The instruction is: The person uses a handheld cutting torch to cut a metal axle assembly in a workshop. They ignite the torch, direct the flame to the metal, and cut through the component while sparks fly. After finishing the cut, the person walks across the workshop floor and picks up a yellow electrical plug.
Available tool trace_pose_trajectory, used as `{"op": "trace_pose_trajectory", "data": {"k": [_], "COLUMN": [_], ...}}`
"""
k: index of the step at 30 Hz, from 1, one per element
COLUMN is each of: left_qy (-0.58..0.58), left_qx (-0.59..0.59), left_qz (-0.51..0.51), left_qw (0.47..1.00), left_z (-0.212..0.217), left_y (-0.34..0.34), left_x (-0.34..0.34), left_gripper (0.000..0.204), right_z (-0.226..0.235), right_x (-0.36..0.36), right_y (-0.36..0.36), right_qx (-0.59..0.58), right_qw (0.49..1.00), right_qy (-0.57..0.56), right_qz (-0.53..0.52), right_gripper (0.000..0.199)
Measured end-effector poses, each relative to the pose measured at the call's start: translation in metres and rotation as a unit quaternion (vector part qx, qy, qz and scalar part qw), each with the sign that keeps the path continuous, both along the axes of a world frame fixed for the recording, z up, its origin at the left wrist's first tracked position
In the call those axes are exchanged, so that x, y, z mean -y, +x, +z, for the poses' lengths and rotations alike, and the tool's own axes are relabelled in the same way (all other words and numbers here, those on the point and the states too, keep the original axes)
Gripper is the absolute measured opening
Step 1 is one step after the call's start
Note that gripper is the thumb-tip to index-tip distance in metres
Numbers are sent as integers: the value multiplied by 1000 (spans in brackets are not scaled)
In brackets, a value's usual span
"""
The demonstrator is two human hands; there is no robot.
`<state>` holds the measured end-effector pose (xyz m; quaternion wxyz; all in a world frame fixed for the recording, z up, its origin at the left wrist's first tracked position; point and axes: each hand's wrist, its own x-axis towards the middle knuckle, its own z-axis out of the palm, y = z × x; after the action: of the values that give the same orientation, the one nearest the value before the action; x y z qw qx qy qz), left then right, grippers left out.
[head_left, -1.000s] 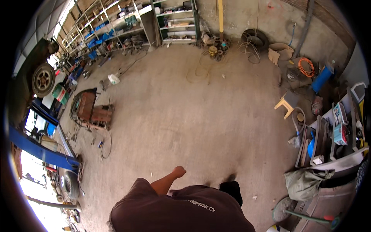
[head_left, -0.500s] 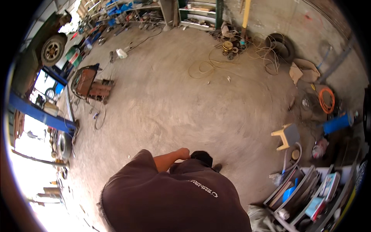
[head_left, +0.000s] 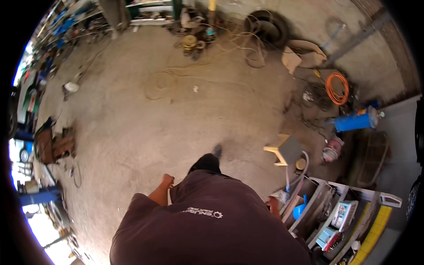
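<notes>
Over the concrete floor, my left hand (head_left: pixel 168 180) hangs just left of my dark shirt (head_left: pixel 194 216). Its fingers point down and are too small and blurred to make out; no object shows around it. My right hand (head_left: pixel 274 206) is partly seen past the shirt's right side, close to the left edge of a metal tool cart (head_left: pixel 311 205), its fingers hidden. Whether it touches the cart I cannot tell. A blue scoop-like piece (head_left: pixel 299 209) and a light-blue box (head_left: pixel 327 237) lie in the cart's trays. One shoe (head_left: pixel 217 151) shows ahead of me.
A grey-topped stool with yellow legs (head_left: pixel 289 149) stands beyond the cart. Farther right are a blue cylinder (head_left: pixel 355 120) and a coiled orange hose (head_left: pixel 337 89). A tyre (head_left: pixel 267 28) and loose hose loops lie by the back wall. A rusty jack-like machine (head_left: pixel 53 143) stands left.
The view has swung right, so the cart, stool and hose sit farther left in it. My left hand has moved from before my body to its left side. My right hand has come into view.
</notes>
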<state>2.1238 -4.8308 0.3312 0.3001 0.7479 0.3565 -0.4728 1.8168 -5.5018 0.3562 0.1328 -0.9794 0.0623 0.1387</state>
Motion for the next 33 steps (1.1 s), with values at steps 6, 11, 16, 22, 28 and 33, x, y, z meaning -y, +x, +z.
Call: {"op": "trace_pose_trajectory", "data": {"k": [6,11,16,22,28,33], "left_qy": [-75,-42,-61,-19,-112,-144], "left_qx": [155,206,226,46,300,310], "left_qz": [-66,-188,-387,-530,-405,-364], "left_qw": [983,959,892,847,856,866], "left_z": [55,56,-32,38,100,90], "left_y": [222,367,493,599,798,923], "left_x": [120,209,321,472,697,833], "left_gripper": [24,21,25,35,32,31], "right_z": [-62,46,-23,60,157,152], "right_x": [-30,6,153,258,419,507], "right_y": [86,224,250,474,684,796], "right_qx": [-123,0,-150,-104,-24,-69], "right_qw": [928,945,695,762,591,590], "right_qy": [234,246,582,350,373,342], "right_qz": [-262,-217,-395,-535,-715,-728], "right_gripper": [39,28,17,21,40,45]}}
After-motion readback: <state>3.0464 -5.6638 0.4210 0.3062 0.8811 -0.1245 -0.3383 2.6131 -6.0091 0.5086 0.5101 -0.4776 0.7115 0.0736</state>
